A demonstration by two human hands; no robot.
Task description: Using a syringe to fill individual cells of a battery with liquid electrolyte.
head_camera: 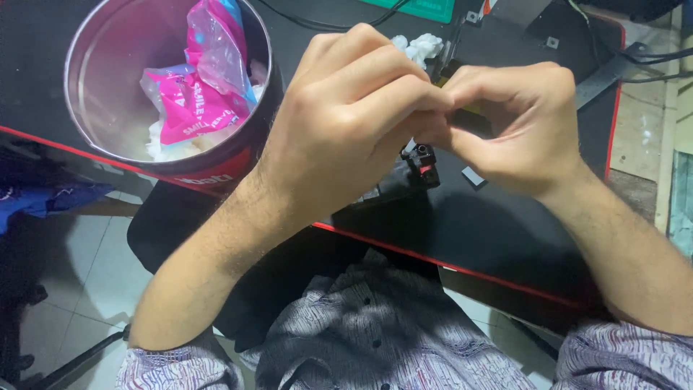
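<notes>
My left hand [346, 123] and my right hand [516, 126] meet fingertip to fingertip above a black desk mat [491, 231] with a red edge. Both pinch the same small object between them; it is almost wholly hidden by the fingers, with only a sliver of yellow showing behind. Just below the fingers a small black part with a red mark [424, 160] lies on the mat, on a dark grey piece. A tiny grey square chip [473, 176] lies to its right.
A round metal tin [86, 108] with a red band stands at the left, holding a pink plastic wrapper [198, 87] and white tissue. A crumpled white wad [422, 45], black cables [317, 22] and a green cutting mat [419, 9] lie at the back.
</notes>
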